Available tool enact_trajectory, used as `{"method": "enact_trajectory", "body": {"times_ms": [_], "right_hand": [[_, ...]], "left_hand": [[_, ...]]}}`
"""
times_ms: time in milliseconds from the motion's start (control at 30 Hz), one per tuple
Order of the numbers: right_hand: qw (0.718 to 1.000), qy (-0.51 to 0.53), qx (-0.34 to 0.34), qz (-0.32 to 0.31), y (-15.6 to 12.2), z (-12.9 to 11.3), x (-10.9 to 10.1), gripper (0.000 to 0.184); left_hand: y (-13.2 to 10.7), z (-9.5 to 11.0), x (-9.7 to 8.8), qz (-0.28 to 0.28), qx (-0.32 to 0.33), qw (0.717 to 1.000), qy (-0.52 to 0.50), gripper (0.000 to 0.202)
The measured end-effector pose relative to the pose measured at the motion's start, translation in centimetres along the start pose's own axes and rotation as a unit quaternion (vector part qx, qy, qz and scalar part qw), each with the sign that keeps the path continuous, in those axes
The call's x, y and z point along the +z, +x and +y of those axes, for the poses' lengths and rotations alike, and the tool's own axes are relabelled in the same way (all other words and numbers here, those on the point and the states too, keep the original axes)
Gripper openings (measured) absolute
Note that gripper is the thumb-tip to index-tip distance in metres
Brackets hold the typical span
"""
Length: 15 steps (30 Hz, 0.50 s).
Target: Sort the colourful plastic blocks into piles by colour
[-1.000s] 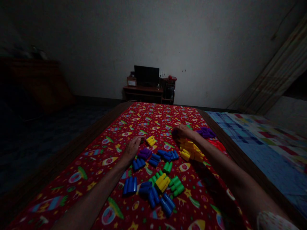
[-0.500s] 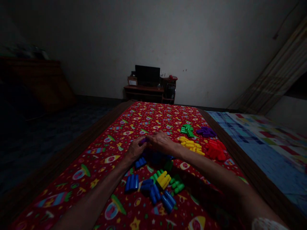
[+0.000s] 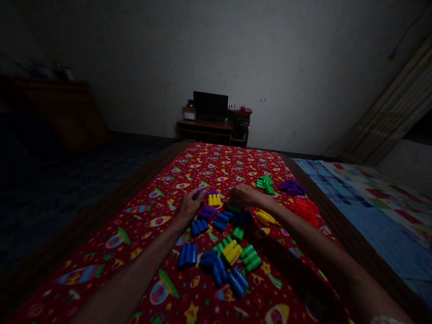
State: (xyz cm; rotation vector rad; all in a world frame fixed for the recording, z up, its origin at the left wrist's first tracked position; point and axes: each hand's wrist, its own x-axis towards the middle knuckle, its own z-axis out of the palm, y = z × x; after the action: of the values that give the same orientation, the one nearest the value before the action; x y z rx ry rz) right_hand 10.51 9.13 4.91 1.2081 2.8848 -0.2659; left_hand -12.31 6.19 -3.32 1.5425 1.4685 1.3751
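Head view: left hand (image 3: 189, 206) pinches purple block (image 3: 197, 195), near yellow block (image 3: 214, 200) on red cloth (image 3: 128, 279); right hand (image 3: 243, 195) curled near green block (image 3: 234, 209), whether holding cannot be told.

Plastic pieces, each a row of joined tubes, are lying on the red cloth (image 3: 118, 255). Toward its right edge, red pieces (image 3: 304, 211) and purple pieces (image 3: 292, 187) are forming loose heaps; green pieces (image 3: 265, 184) are piling just left of the purple, and yellow pieces (image 3: 265, 218), partly hidden, are lying nearer. Farther from that edge, one purple block (image 3: 197, 194) is sitting pinched in the left hand (image 3: 189, 208), near a flat yellow block (image 3: 214, 200). Blue pieces (image 3: 188, 255) are spreading toward the near edge, where another yellow one (image 3: 231, 253) is overlapping a green block (image 3: 218, 248).
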Motion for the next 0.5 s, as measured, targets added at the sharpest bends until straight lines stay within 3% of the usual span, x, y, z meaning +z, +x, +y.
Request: {"method": "enact_trajectory", "body": {"times_ms": [133, 333, 500], "right_hand": [[0.997, -0.021, 0.036, 0.064, 1.6, -1.6, 0.9, 0.026], [0.999, 0.018, -0.016, 0.048, 3.8, -2.3, 2.0, 0.030], [0.998, 0.047, -0.003, 0.044, 2.4, -1.5, 1.0, 0.033]], "left_hand": [[0.1, -0.4, -0.1, -0.004, 0.008, 1.000, 0.003, 0.048], [0.2, -1.3, 0.0, -0.012, 0.014, 1.000, -0.005, 0.045], [0.1, -1.0, 0.0, -0.009, 0.012, 1.000, -0.008, 0.043]]}}
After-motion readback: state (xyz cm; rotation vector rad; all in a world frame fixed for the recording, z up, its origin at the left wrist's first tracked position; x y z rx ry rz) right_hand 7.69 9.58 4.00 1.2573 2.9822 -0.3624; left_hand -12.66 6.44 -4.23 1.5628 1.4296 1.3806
